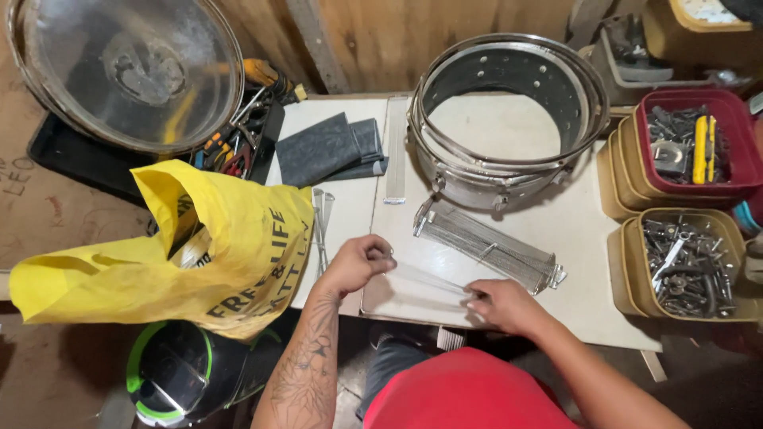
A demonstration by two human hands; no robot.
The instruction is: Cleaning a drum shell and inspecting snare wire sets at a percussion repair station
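My left hand [359, 264] and my right hand [501, 306] each pinch one end of a thin clear plastic sleeve [421, 282], stretched between them over the white table's [572, 230] near edge. Just beyond it lies a set of metal snare wires [489, 248], set at a slant. A metal drum shell [502, 111] with hoops and lugs stands further back. Two slim metal tools [322, 226] lie left of my left hand.
A yellow plastic bag [214, 254] sits at the left, with a drumhead [123, 67] and hand tools [238, 147] behind it. A grey folded cloth [330, 149] lies at the back. Tubs of metal hardware [687, 266], one red [691, 147], stand right. A helmet [187, 373] rests below.
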